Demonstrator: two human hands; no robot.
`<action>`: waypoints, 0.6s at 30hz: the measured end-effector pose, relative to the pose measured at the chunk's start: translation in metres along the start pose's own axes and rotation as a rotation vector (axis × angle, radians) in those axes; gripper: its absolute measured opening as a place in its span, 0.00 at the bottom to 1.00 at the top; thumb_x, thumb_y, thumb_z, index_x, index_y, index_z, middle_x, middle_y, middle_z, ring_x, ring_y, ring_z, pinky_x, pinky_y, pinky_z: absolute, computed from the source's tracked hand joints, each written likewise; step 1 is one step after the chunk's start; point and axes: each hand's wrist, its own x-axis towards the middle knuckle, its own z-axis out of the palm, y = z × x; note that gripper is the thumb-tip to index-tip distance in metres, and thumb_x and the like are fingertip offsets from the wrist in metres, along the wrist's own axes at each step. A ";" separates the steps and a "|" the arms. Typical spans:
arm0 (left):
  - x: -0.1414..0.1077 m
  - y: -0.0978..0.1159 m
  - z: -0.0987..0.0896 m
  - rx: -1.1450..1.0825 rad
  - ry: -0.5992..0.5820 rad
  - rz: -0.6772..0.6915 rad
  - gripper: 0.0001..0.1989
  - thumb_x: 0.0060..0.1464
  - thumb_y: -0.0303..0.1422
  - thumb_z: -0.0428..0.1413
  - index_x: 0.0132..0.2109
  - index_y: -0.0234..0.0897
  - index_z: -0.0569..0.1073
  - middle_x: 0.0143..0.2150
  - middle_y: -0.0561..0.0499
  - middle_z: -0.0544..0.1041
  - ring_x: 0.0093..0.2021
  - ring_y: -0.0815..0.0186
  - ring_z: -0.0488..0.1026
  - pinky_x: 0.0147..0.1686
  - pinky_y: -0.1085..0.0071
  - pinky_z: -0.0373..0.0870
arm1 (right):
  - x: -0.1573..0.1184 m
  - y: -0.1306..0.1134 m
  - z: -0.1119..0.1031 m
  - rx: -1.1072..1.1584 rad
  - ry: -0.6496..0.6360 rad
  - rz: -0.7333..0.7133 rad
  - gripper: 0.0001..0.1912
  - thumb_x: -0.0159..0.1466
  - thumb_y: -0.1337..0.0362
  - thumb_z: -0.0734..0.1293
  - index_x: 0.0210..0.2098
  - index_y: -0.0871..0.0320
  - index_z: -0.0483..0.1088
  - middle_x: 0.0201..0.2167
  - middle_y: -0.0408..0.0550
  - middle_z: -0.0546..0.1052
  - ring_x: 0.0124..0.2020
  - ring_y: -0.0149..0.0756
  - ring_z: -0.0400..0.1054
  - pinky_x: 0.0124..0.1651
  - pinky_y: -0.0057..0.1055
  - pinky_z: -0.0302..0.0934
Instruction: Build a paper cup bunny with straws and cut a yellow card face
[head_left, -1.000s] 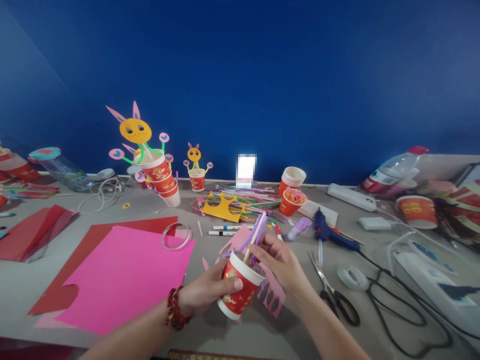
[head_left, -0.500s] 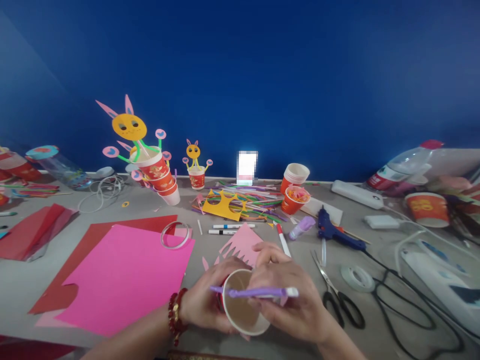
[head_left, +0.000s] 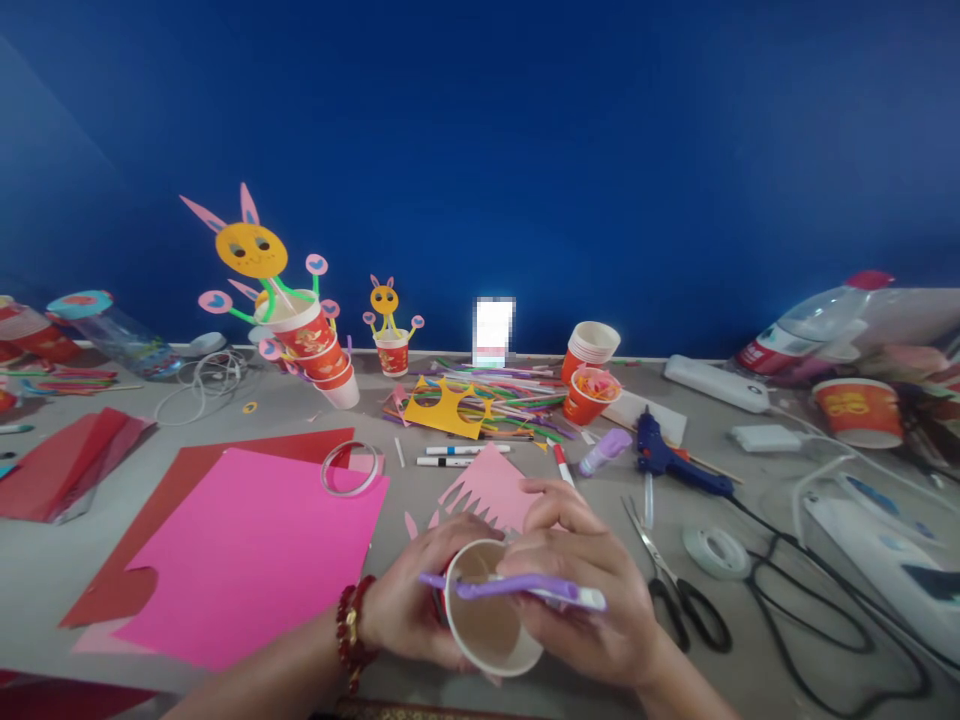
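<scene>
Blue wall [head_left: 480, 150] fills the upper half of the frame; grey table [head_left: 607, 520] spans the lower half. Bright pink sheet [head_left: 262, 560] at lower left, overlying a red sheet [head_left: 97, 585]. Stacked cups [head_left: 300, 340] with a yellow rabbit-eared figure at centre left. At lower centre, left hand [head_left: 420, 595], beaded bracelet at its wrist, is wrapped round the outside of a paper cup [head_left: 487, 640]. Cup tilted, mouth facing the viewer. Right hand [head_left: 592, 580], at the cup's right side, has its fingers pinched together on a purple strip [head_left: 540, 585] and a white stick [head_left: 592, 599]; the strip crosses in front of the mouth and reaches past the left rim. Blue glue gun [head_left: 675, 460] at right of centre. Black-handled scissors [head_left: 652, 552] below it, blades partly spread. Clear tape roll [head_left: 697, 550] just beside the scissors. Blue-banded marker [head_left: 469, 450] near frame centre.
</scene>
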 end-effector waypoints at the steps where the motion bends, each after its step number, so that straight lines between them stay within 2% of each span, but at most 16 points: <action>1: 0.000 0.000 0.000 -0.016 0.001 -0.002 0.37 0.40 0.50 0.70 0.55 0.42 0.69 0.47 0.44 0.76 0.46 0.54 0.74 0.48 0.59 0.70 | 0.000 0.000 0.000 0.006 -0.007 0.001 0.17 0.58 0.73 0.68 0.44 0.49 0.75 0.28 0.42 0.81 0.32 0.41 0.68 0.58 0.52 0.58; 4: -0.001 -0.001 0.001 -0.064 0.020 -0.004 0.36 0.40 0.47 0.71 0.55 0.42 0.69 0.48 0.44 0.75 0.47 0.54 0.73 0.50 0.58 0.69 | 0.001 0.001 0.003 0.013 -0.050 0.038 0.14 0.59 0.72 0.69 0.42 0.49 0.75 0.30 0.43 0.81 0.34 0.41 0.69 0.58 0.50 0.59; 8: -0.008 -0.006 0.004 -0.129 0.111 -0.086 0.42 0.39 0.47 0.72 0.59 0.41 0.65 0.53 0.42 0.71 0.53 0.50 0.71 0.55 0.55 0.67 | 0.003 0.001 0.007 0.061 -0.027 0.165 0.09 0.59 0.71 0.69 0.37 0.51 0.75 0.36 0.46 0.80 0.40 0.42 0.70 0.49 0.41 0.64; 10: -0.011 -0.009 0.006 -0.171 0.118 -0.121 0.43 0.39 0.46 0.72 0.60 0.40 0.64 0.56 0.41 0.70 0.55 0.49 0.70 0.56 0.54 0.66 | 0.004 0.002 0.008 0.114 -0.018 0.239 0.06 0.60 0.69 0.70 0.35 0.52 0.74 0.37 0.47 0.78 0.41 0.41 0.70 0.46 0.37 0.66; 13: -0.012 -0.011 0.008 -0.233 0.128 -0.184 0.43 0.42 0.46 0.71 0.62 0.40 0.63 0.57 0.39 0.69 0.57 0.48 0.68 0.58 0.54 0.65 | 0.002 0.005 0.009 0.168 -0.011 0.317 0.04 0.62 0.66 0.70 0.37 0.52 0.75 0.38 0.47 0.77 0.42 0.41 0.71 0.46 0.36 0.66; 18: -0.006 -0.006 0.009 -0.184 0.121 -0.231 0.42 0.44 0.47 0.70 0.62 0.37 0.64 0.59 0.37 0.70 0.59 0.47 0.68 0.61 0.52 0.61 | -0.006 0.011 0.014 0.167 0.056 0.346 0.10 0.62 0.66 0.72 0.43 0.49 0.76 0.37 0.47 0.78 0.44 0.44 0.71 0.50 0.40 0.64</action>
